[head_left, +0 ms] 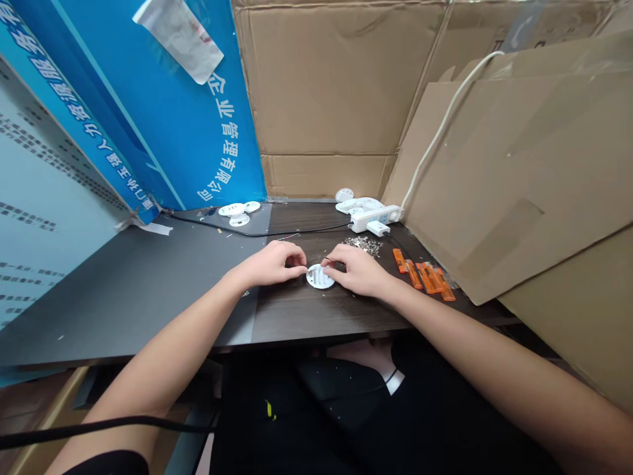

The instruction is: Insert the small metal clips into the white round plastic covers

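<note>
A round white plastic piece (321, 280) with raised ribs inside lies on the dark table between my hands. My left hand (277, 262) is at its left edge, thumb and fingers closed in a pinch by a tiny metallic bit. Over the upper right part of the piece, my right hand (359, 269) has its fingers curled together at the rim. Whatever is between the fingertips of either hand is too small to make out. Just behind my right hand lies a pile of small metal parts (364, 246).
Orange plastic pieces (429, 277) lie at the right. At the back are a white power strip (374, 218) with a plugged-in adapter (378, 228), and white round parts (239, 211). A black cable (267, 235) crosses the table. Cardboard (336, 92) and blue panels (198, 132) enclose it.
</note>
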Tool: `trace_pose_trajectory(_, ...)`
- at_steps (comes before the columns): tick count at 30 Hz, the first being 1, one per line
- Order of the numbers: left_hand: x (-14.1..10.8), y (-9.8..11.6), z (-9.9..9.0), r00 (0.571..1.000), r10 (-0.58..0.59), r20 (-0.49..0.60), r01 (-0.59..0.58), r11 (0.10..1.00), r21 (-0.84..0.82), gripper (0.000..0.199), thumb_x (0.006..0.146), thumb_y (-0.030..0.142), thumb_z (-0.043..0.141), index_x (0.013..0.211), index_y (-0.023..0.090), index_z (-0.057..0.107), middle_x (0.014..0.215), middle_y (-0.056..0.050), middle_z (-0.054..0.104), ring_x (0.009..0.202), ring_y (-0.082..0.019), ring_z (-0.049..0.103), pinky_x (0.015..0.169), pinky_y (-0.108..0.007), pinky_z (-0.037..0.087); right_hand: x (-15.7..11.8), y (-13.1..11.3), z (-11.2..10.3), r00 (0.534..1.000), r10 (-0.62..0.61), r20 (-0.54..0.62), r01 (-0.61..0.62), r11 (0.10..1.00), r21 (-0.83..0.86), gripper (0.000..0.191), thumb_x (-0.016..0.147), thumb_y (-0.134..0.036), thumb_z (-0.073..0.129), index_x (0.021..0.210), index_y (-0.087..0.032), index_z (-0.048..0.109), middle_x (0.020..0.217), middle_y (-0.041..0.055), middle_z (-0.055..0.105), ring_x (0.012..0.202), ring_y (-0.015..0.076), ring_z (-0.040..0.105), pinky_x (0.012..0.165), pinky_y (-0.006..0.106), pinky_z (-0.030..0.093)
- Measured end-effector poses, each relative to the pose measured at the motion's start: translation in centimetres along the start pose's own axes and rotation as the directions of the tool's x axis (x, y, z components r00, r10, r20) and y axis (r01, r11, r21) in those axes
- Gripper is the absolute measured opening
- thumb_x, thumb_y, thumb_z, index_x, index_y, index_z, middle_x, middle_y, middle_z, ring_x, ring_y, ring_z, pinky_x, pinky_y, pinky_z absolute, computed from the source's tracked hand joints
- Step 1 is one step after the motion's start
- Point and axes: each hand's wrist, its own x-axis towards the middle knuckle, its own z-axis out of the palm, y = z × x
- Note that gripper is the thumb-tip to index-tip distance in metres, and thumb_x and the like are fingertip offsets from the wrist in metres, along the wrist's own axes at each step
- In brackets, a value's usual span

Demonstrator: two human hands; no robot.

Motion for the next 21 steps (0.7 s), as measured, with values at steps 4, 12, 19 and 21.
trace_pose_trajectory(4, 0.1, 0.2, 0.1, 0.999, -0.013, 0.038, 0.015, 0.998, -0.064, 0.026, 0.084, 0.041, 0.07, 0.094, 0.018, 0.074, 0.085, -0.003, 0.076, 0.078, -0.018, 0.069, 0.071, -0.026, 0.048, 0.5, -0.7, 0.7, 0.999, -0.003, 0.039, 0.004, 0.999, -0.035, 0.022, 0.094, -0.026, 0.063, 0.111, -0.023, 0.078, 0.107, 0.0057, 0.068, 0.093, 0.019, 0.065, 0.084, 0.031, 0.046)
trace_pose_trajectory(12, 0.5, -0.3, 0.8, 0.999, 0.046, 0.027, -0.046, 0.999, 0.007, 0.018, 0.088, 0.031, 0.064, 0.093, 0.019, 0.077, 0.089, -0.002, 0.078, 0.079, -0.017, 0.069, 0.073, -0.026, 0.046, 1.2, -1.0, 2.1, 0.999, 0.041, 0.029, -0.038, 0.997, -0.074, 0.014, 0.095, -0.026, 0.064, 0.096, -0.023, 0.078, 0.103, 0.0033, 0.067, 0.086, 0.0159, 0.063, 0.073, 0.026, 0.042)
trace_pose_trajectory(19, 0.3, 0.1, 1.1, 0.994, 0.05, -0.094, -0.055, 0.997, -0.053, 0.045, 0.086, 0.051, 0.069, 0.117, 0.019, 0.069, 0.112, -0.008, 0.074, 0.1, -0.024, 0.067, 0.088, -0.034, 0.05, 1.0, -0.8, 0.3, 0.995, 0.068, -0.071, -0.073, 0.994, -0.081, 0.014, 0.096, -0.024, 0.059, 0.1, -0.02, 0.072, 0.101, 0.0047, 0.067, 0.087, 0.0161, 0.062, 0.078, 0.027, 0.043)
trace_pose_trajectory(21, 0.3, 0.1, 1.7, 0.996, 0.046, -0.071, -0.051, 0.996, -0.072, 0.078, 0.074, 0.06, 0.078, 0.137, 0.019, 0.057, 0.126, -0.012, 0.069, 0.117, -0.031, 0.061, 0.099, -0.041, 0.047, 0.8, -0.8, -0.5, 0.994, 0.093, -0.065, -0.102, 0.984, -0.145, 0.015, 0.096, -0.024, 0.058, 0.097, -0.019, 0.072, 0.1, 0.0049, 0.068, 0.085, 0.0165, 0.062, 0.075, 0.027, 0.042)
